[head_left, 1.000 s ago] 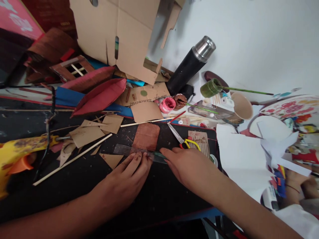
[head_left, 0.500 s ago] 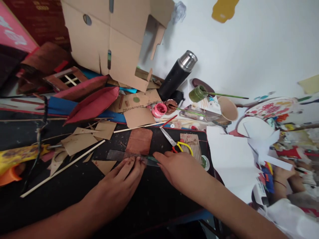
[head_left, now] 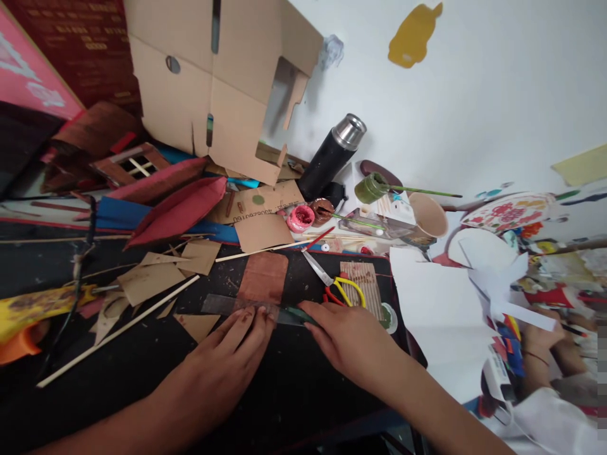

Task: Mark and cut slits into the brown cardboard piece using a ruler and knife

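Note:
A clear ruler lies across the lower part of a brown-painted cardboard piece on the black tabletop. The fingers of my left hand press down on the ruler, holding it against the cardboard. My right hand is closed around a slim green craft knife, held low at the ruler's right end; its tip is too small to make out. Just beyond my right hand lie open scissors with yellow and red handles, beside a corrugated cardboard piece.
Cardboard scraps and a long wooden stick lie to the left. Behind are paint jars, a black flask and a large cardboard box. White paper covers the right side; another person's hand is at far right.
The view has tilted slightly, so everything sits lower in the picture. My right hand has shifted a little, showing more of the green craft knife. My left hand stays on the ruler.

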Demonstrator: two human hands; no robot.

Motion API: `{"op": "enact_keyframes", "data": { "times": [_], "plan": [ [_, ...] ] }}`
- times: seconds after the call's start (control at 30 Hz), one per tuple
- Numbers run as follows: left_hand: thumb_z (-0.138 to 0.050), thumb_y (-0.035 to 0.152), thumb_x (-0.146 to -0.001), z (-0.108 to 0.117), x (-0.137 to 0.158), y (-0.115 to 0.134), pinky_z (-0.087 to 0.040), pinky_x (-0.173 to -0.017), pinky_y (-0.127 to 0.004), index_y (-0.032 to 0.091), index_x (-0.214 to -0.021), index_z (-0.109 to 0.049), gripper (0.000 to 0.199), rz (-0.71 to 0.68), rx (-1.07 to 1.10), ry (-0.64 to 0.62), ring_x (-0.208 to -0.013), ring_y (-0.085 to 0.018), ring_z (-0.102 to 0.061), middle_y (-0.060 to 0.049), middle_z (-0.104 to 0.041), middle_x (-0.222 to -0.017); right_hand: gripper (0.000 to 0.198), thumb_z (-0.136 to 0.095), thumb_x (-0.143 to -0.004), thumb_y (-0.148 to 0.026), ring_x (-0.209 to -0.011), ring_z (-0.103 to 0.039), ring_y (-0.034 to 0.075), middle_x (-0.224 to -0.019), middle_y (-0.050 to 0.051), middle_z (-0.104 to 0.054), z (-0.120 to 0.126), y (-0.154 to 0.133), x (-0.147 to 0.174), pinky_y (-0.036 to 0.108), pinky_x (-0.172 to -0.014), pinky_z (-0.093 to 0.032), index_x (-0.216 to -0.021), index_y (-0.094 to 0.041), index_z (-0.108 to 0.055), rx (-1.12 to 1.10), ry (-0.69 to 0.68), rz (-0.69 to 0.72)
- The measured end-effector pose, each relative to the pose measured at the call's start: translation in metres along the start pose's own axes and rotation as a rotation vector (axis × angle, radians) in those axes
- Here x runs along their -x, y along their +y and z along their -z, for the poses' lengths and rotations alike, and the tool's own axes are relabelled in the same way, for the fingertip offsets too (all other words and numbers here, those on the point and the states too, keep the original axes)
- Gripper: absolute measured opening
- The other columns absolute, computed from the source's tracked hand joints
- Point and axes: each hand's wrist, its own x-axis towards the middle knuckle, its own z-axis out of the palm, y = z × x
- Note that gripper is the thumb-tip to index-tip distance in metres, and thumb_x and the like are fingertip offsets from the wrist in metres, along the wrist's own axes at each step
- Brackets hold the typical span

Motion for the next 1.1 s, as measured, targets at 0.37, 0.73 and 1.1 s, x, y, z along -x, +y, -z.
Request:
{"op": "enact_keyframes", "data": {
  "times": [0.37, 0.73, 1.1],
  "plan": [
    [-0.045, 0.015, -0.088, 0.003, -0.001, -0.002, -0.043, -0.11, -0.044, 0.006, -0.139, -0.063, 0.055, -0.01, -0.027, -0.02, -0.127, -0.03, -0.059, -0.016, -0.068, -0.136, 0.035, -0.05, -0.106, -0.026, -0.076, -0.071, 0.019, -0.095, 0.006, -0.077, -0.005, -0.005, -0.003, 0.029, -0.069, -0.046, -0.137, -0.023, -0.066, 0.053, -0.021, 0.005],
    [-0.043, 0.011, -0.085, -0.002, 0.003, -0.001, -0.043, -0.109, -0.047, 0.006, -0.138, -0.062, 0.057, -0.009, -0.001, 0.02, -0.126, -0.033, -0.06, -0.016, -0.069, -0.136, 0.034, -0.052, -0.106, -0.026, -0.079, -0.074, 0.023, -0.101, 0.007, -0.08, 0.0, -0.007, -0.012, 0.032, -0.066, -0.044, -0.138, -0.024, -0.064, 0.086, -0.069, -0.005],
    [-0.041, 0.012, -0.086, -0.004, 0.005, -0.001, -0.043, -0.111, -0.049, 0.006, -0.137, -0.063, 0.055, -0.031, 0.029, 0.014, -0.126, -0.034, -0.061, -0.017, -0.067, -0.137, 0.028, -0.051, -0.108, -0.029, -0.079, -0.075, 0.023, -0.098, 0.005, -0.079, 0.007, -0.013, -0.017, 0.031, -0.062, -0.037, -0.133, -0.024, -0.065, 0.103, -0.131, -0.01]
  ]
}}
